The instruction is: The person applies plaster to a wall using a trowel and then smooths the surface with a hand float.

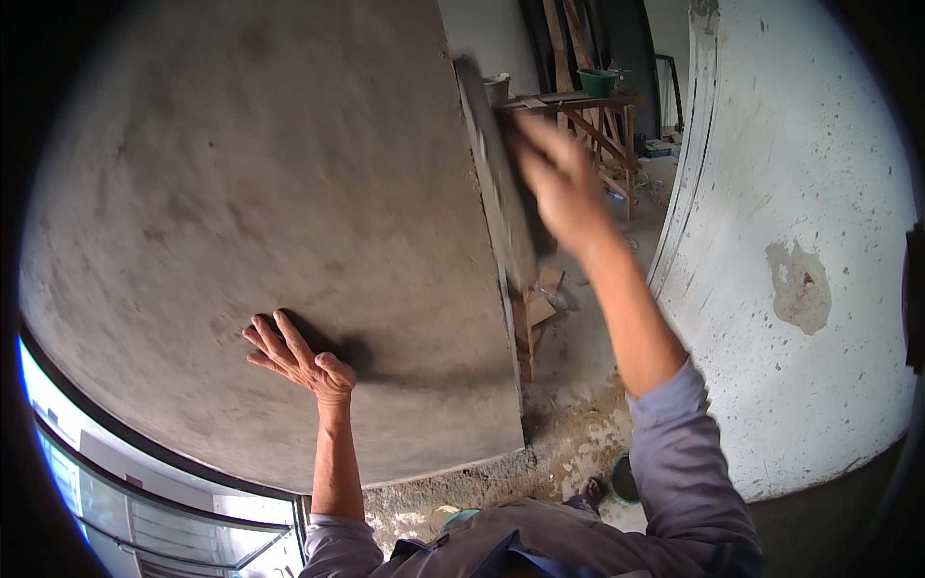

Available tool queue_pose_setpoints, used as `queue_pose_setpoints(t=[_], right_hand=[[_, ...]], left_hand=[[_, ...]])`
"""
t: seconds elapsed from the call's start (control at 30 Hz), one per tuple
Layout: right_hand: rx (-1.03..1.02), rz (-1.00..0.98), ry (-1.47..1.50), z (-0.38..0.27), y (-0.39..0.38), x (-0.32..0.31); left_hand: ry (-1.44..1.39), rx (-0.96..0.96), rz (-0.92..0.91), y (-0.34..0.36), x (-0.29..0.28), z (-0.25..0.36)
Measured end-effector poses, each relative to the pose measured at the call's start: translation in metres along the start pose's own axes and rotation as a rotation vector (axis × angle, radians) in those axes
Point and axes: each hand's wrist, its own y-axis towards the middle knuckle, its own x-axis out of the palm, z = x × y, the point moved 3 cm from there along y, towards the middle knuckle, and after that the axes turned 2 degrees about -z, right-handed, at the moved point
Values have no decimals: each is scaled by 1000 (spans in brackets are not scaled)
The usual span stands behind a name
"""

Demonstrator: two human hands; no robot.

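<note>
A grey, freshly plastered wall (289,193) fills the left and middle of the view. My left hand (299,358) lies flat against it, fingers spread, holding nothing. My right hand (559,188) is raised at the wall's right edge and is blurred. It grips a long flat float (496,173) pressed along that corner edge. The float's lower end reaches down the edge toward the floor.
A white wall (800,241) with a bare patch stands at the right. Between the walls, a wooden trestle (602,120) bears a green basin (597,82). Wood scraps (535,308) and a bucket (626,479) sit on the rough floor. A glazed window frame (145,520) is lower left.
</note>
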Motion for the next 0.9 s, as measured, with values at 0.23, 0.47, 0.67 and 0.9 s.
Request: queue_pose_setpoints(t=[0.23, 0.47, 0.67, 0.9], right_hand=[[116, -93, -133, 70, -139, -39], [-1141, 112, -838, -171, 87, -27], [-1017, -100, -972, -162, 81, 2], [-807, -590, -913, -43, -108, 16]], left_hand=[[16, 1, 38, 8, 4, 2], [35, 5, 30, 8, 2, 0], [2, -33, 44, 3, 5, 1], [-99, -65, 42, 9, 7, 13]])
